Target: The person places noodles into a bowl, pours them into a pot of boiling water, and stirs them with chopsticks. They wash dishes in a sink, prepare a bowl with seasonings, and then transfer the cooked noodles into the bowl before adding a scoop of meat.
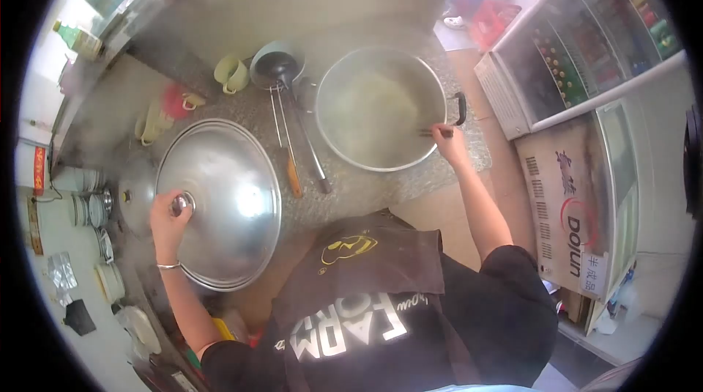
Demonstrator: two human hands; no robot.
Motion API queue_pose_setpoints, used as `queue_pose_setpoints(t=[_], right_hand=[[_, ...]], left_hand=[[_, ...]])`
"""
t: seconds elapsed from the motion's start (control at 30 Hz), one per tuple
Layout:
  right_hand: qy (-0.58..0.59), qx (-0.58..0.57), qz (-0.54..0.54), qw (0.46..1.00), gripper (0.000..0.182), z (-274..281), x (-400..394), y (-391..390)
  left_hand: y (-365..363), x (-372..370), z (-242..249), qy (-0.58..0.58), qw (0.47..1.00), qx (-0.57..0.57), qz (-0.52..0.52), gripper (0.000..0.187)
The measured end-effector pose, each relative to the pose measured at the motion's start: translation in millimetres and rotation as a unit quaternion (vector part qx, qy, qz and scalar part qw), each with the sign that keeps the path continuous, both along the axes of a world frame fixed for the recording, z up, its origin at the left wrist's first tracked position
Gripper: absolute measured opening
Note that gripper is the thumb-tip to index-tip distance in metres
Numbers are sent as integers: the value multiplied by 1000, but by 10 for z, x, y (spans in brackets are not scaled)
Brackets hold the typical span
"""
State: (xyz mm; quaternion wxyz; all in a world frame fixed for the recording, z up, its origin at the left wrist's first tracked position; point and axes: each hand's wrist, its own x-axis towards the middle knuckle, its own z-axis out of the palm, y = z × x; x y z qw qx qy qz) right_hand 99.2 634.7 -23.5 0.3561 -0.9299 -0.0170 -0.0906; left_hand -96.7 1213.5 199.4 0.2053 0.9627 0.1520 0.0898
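Note:
My left hand is closed round the knob of a big round metal lid, at the left of the counter. At the right rim of a large metal pot, my right hand is closed on the end of thin dark chopsticks, which reach over the inside of the pot. Pale, cloudy liquid shows in the pot, and steam blurs its surface. The pot's black side handle is just above my right hand, apart from it.
Between lid and pot lie a ladle and a strainer with a wooden handle, their heads in a bowl. Yellow-green cups stand behind. A glass-door fridge is at the right, stacked dishes at the left.

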Motion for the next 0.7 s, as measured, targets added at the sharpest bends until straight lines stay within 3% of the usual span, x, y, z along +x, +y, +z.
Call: queue_pose_setpoints(t=[0.07, 0.1, 0.17, 0.23, 0.37, 0.47, 0.7], right_hand=[[124, 289, -39, 948, 22, -88, -194, -106], [121, 291, -47, 948, 22, -116, -263, -172], [105, 498, -135, 850, 24, -76, -416, -329], [88, 519, -146, 837, 24, 8, -564, -494], [36, 481, -144, 864, 24, 50, -828, -808], [4, 445, -138, 885, 24, 445, -1083, -1063], [-10, 472, -214, 855, 24, 993, -2049, -1676]], left_hand=[[-129, 217, -76, -14, 997, 42, -58, 30], [-256, 356, -84, -15, 997, 43, -66, 30], [-602, 647, -30, -5, 995, 36, -90, 31], [-895, 951, -82, -10, 991, 43, -129, 31], [-1559, 1579, -308, -14, 977, 38, -210, 31], [-2169, 2015, -504, -15, 967, 37, -251, 30], [-3316, 2860, -1273, 16, 931, 50, -361, 30]])
